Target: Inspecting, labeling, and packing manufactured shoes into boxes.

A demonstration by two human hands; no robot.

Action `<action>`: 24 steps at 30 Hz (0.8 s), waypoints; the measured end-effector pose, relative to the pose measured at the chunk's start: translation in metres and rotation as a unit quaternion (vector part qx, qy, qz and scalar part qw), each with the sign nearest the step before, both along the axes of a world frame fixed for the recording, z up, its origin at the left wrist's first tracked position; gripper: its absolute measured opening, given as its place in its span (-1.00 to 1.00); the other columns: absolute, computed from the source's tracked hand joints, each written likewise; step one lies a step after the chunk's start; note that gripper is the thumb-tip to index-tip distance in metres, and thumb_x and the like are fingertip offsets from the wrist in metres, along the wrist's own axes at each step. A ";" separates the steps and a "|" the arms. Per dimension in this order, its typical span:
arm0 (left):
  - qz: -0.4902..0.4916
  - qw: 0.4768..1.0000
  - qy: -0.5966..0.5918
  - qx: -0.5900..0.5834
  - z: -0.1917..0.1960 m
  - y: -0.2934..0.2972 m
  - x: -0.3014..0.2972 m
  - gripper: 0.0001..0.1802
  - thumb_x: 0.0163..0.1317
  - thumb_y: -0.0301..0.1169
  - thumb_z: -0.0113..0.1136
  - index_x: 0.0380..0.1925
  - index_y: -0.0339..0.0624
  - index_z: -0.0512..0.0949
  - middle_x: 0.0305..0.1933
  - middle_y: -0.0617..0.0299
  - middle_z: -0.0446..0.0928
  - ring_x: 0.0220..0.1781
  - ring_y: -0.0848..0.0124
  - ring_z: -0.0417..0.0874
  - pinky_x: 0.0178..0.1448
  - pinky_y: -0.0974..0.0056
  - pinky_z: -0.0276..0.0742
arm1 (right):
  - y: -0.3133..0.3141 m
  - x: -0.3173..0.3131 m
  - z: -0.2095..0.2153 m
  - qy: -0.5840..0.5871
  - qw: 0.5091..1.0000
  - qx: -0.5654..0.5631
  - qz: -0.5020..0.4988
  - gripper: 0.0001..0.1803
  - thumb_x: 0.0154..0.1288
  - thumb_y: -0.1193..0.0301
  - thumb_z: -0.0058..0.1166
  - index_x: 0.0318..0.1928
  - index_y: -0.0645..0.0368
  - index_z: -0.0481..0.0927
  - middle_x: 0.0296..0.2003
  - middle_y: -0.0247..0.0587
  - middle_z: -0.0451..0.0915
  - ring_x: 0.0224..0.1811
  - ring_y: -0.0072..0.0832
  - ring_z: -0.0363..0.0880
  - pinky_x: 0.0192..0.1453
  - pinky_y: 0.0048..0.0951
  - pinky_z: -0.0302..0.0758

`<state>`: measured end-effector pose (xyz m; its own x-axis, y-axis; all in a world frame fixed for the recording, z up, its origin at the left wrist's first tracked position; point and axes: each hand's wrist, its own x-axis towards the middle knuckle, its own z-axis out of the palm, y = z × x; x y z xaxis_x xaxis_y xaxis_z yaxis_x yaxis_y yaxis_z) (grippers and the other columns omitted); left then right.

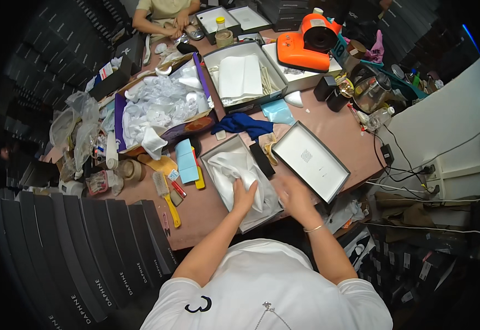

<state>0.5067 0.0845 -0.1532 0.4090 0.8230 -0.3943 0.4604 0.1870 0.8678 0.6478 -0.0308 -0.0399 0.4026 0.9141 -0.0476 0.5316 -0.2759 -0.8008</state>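
A shoe box without its lid sits in front of me, lined with crumpled white tissue paper. My left hand is inside the box, its fingers closed on the tissue paper. Whatever the paper may cover is hidden. My right hand, slightly blurred, hovers at the box's right edge with fingers apart and nothing visible in them. To the right lies the box lid, its white inside facing up. A narrow black block rests against the box's far right side.
A yellow-handled brush and a blue pad lie left of the box. Farther back stand a carton of crumpled paper, an open box of white sheets and an orange machine. Dark shoe boxes are stacked left. Another person sits opposite.
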 end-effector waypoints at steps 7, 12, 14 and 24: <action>-0.122 0.982 0.119 0.082 0.028 -0.003 -0.023 -0.09 0.09 -0.17 0.23 0.23 -0.65 0.08 0.27 -0.41 0.18 0.33 -0.17 0.22 0.41 0.08 0.16 | -0.094 0.093 -0.113 -0.192 0.971 -0.142 -0.008 -0.71 0.13 0.45 0.16 -0.11 0.21 0.50 -0.32 0.04 0.47 -0.18 -0.01 0.48 -0.12 -0.10 0.46; -0.034 0.982 0.155 0.107 0.029 -0.030 -0.066 -0.11 0.03 -0.24 0.20 0.26 -0.58 0.08 0.23 -0.36 0.27 0.30 -0.16 0.29 0.36 0.08 0.23 | -0.087 0.113 -0.021 -0.223 0.963 0.002 -0.151 -0.72 0.30 0.40 0.08 -0.06 0.33 0.49 -0.24 0.13 0.53 -0.16 0.07 0.51 -0.10 -0.18 0.46; 0.018 0.994 0.085 0.070 0.023 -0.030 -0.064 -0.11 0.01 -0.24 0.21 0.28 -0.51 0.11 0.25 -0.35 0.29 0.30 -0.12 0.32 0.33 0.08 0.25 | -0.080 0.109 0.050 0.029 0.981 0.017 -0.193 -0.49 0.26 0.38 0.18 0.16 0.35 0.37 -0.11 -0.05 0.58 -0.12 -0.32 0.58 -0.01 -0.31 0.49; 0.178 0.973 -0.148 0.005 0.055 -0.003 -0.138 -0.39 0.42 -0.12 -0.10 0.28 -0.39 0.25 0.31 -0.17 0.31 0.36 0.06 0.32 0.39 0.21 0.20 | -0.022 -0.075 -0.039 0.179 0.981 -0.064 -0.035 -0.53 0.42 0.20 -0.07 0.09 0.37 0.46 -0.15 0.08 0.60 -0.09 -0.29 0.54 0.06 -0.36 0.41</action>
<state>0.3687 0.0817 -0.0980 0.1919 0.9361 -0.2947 0.0975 0.2806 0.9548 0.5725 -0.0524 -0.0793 0.4007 0.8620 -0.3104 0.1979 -0.4122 -0.8893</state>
